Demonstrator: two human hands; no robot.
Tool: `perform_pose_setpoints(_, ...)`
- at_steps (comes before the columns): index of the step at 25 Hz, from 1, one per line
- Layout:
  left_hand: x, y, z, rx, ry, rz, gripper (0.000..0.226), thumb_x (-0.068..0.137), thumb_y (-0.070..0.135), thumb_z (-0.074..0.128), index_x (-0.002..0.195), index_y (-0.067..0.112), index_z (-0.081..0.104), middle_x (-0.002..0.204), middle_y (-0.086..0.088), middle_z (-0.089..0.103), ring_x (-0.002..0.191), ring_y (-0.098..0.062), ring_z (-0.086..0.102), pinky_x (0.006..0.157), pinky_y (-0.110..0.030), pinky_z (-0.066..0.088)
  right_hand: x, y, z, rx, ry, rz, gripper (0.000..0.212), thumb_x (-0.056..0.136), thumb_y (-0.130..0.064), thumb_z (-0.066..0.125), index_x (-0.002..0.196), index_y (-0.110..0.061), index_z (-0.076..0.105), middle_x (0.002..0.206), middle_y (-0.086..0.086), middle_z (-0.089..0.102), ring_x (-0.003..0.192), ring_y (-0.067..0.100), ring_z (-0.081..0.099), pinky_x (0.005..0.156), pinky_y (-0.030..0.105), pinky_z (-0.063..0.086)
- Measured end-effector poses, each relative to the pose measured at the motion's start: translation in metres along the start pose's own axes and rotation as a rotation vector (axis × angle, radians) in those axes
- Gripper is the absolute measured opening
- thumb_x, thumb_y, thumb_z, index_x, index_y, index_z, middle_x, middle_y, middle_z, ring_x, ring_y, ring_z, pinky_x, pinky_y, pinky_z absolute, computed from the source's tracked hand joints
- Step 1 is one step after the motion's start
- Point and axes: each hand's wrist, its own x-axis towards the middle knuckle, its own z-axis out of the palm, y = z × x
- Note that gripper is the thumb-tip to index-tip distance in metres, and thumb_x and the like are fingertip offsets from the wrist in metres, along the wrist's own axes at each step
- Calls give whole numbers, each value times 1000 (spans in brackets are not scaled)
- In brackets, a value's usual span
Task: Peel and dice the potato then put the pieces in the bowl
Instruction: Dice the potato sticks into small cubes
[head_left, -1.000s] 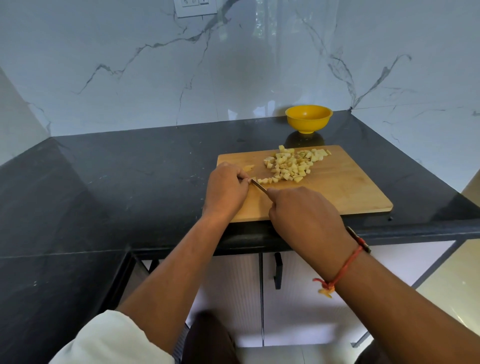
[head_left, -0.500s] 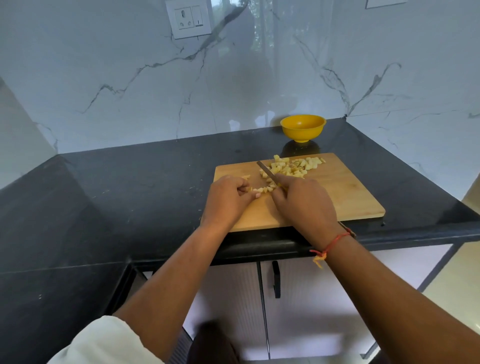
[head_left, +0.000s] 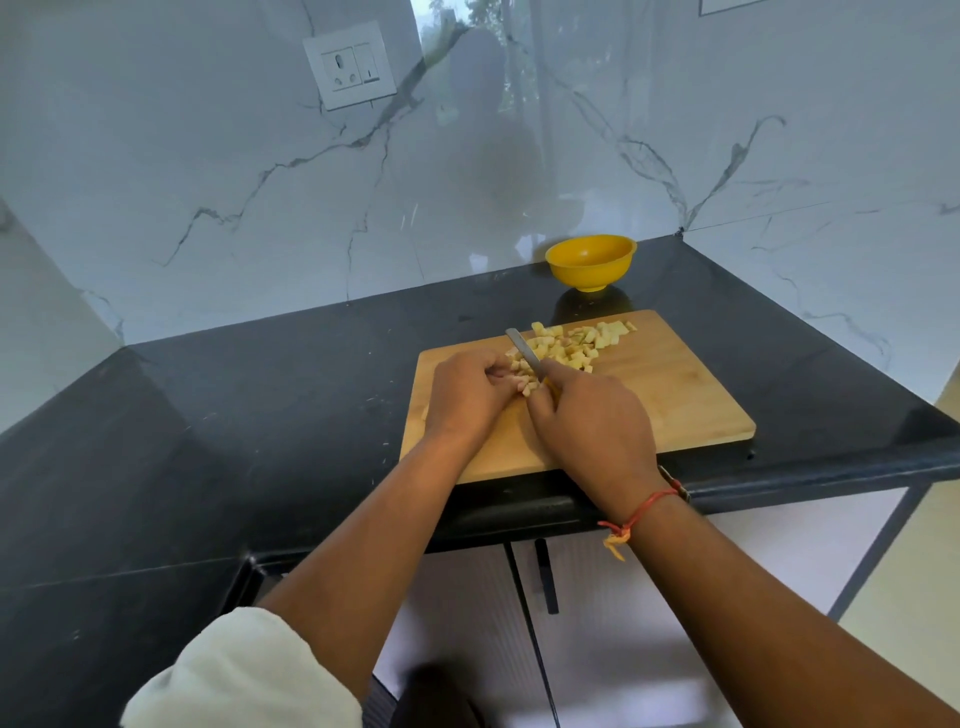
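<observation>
Knife advanced into diced potato, right hand holding, board at counter edge

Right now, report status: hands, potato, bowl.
Left hand pinches potato bit, right hand grips knife. Diced pile on board, none seen in bowl. Nothing between board and bowl.

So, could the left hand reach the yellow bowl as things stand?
Probably, but not straight: the left hand is holding potato pieces, and the knife and diced pile lie between it and the bowl behind the board.
</observation>
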Motion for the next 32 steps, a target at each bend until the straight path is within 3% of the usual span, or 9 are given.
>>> perform_pose_setpoints(2, 2, -8, -12, -24, 70, -43, 16, 89, 20, 73, 105, 20, 74, 98, 6, 70, 87, -3, 62, 81, -18, 50, -2, 0, 1, -7, -14, -20, 41, 99, -38, 44, 138, -34, 58, 75, -6, 63, 69, 12, 57, 57, 33, 52)
perform_pose_setpoints(5, 11, -27, -33, 82, 106, -144, 17, 97, 18, 62, 111, 21, 71, 109, 6, 68, 94, -4, 58, 82, -20, 46, -3, -1, 0, -43, -39, -59, 41, 100, -39, 42, 139, -36, 56, 78, -7, 63, 70, 12, 58, 61, 34, 55)
perform_pose_setpoints(10, 19, -32, -43, 187, -167, -217, 21, 100, 32, 57, 111, 22, 71, 106, 7, 67, 83, -2, 55, 69, -18, 39, -4, -2, -2, -61, -49, -86, 41, 102, -40, 41, 140, -35, 55, 81, -8, 60, 71, 10, 57, 61, 30, 53)
perform_pose_setpoints(16, 20, -30, -62, 250, -322, -255, 35, 94, 34, 66, 126, 19, 64, 119, 3, 61, 105, -11, 53, 88, -28, 41, -5, 0, 0, -69, -37, -107, 42, 102, -41, 41, 141, -36, 53, 81, -8, 62, 70, 9, 57, 61, 30, 55)
perform_pose_setpoints(19, 15, -34, -75, 268, -385, -300, 31, 87, 32, 74, 115, 19, 68, 110, 5, 65, 104, -13, 59, 91, -29, 47, -5, 1, 2, -80, -39, -112, 41, 102, -41, 41, 140, -36, 54, 78, -10, 57, 68, 8, 55, 57, 27, 51)
perform_pose_setpoints(25, -1, -38, -67, 209, -268, -247, 5, 88, 27, 74, 93, 26, 72, 95, 9, 67, 93, -9, 61, 84, -28, 50, -4, 1, 2, -86, -39, -114, 40, 101, -40, 41, 138, -35, 56, 77, -10, 56, 66, 7, 52, 55, 25, 47)
perform_pose_setpoints(32, -18, -28, -53, 156, -183, -215, 8, 88, 29, 74, 96, 28, 72, 95, 14, 65, 88, -2, 58, 78, -21, 46, -3, 0, 1, -103, -57, -121, 41, 101, -40, 41, 140, -35, 54, 79, -8, 62, 68, 9, 56, 59, 30, 53)
